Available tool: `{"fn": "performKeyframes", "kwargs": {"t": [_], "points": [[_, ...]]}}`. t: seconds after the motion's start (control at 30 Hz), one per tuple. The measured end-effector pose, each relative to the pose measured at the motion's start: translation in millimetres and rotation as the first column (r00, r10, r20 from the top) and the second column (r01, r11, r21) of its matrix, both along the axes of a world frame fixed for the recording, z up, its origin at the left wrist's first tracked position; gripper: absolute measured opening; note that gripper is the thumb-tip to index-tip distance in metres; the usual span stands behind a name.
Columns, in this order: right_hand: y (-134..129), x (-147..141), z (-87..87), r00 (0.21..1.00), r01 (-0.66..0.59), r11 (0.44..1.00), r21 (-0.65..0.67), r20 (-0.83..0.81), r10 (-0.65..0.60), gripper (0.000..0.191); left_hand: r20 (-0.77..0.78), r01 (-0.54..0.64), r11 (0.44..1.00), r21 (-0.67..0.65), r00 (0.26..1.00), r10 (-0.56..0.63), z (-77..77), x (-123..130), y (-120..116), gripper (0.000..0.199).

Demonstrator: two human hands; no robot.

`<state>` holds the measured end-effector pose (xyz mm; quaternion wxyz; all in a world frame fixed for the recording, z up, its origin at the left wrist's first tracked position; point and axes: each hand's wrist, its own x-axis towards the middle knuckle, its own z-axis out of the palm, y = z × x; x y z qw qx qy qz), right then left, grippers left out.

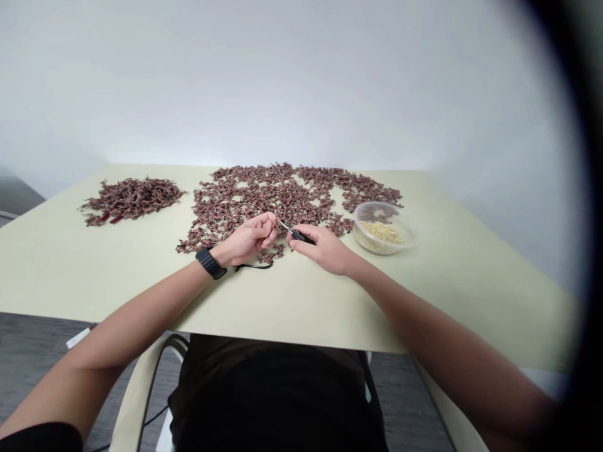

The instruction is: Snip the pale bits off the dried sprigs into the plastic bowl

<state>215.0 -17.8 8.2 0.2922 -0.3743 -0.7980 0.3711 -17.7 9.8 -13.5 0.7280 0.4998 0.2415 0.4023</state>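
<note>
The left hand [249, 238] hovers just above the table, a black watch [211, 263] on its wrist. Its fingers [266, 227] are curled in and clenched, their tips drawn together. Whatever they pinch is too small to make out. The right hand [325, 249] is just beside it, with its thumb and fingers [306, 246] closed in a firm grip on the black handles of small scissors [296, 235]. The thin metal blades point toward the left fingertips and reach them or nearly so; how far apart the blades stand cannot be told.

Under and just in front of the left hand, a few dried sprigs [271, 254] lie on the pale green table [301, 301], beside a thin black cord [254, 267]. These sprigs are the near edge of a broad, patchy layer of reddish-brown sprigs [264, 201] that spreads across the middle of the table, with bare gaps showing through it.

To the right of the hands, a clear plastic bowl [382, 229] sits at the edge of that layer, well within reach of the right hand. It holds a shallow heap of small pale yellow pieces [380, 232].

Farther left, apart from the layer, lies a denser heap of the same sprigs [132, 199], with a few redder bits at its near edge. Beyond the table's far edge stands a plain white wall [301, 81].
</note>
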Motion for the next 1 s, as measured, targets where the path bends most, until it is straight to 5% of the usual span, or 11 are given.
{"fn": "performKeyframes", "kwargs": {"t": [1.0], "points": [[-2.9,0.1,3.4,1.0,-0.019,0.999,0.032,-0.015,0.02,0.018,0.008,0.03,0.999,-0.014,1.0,-0.03,5.4,2.2,-3.5,0.017]]}}
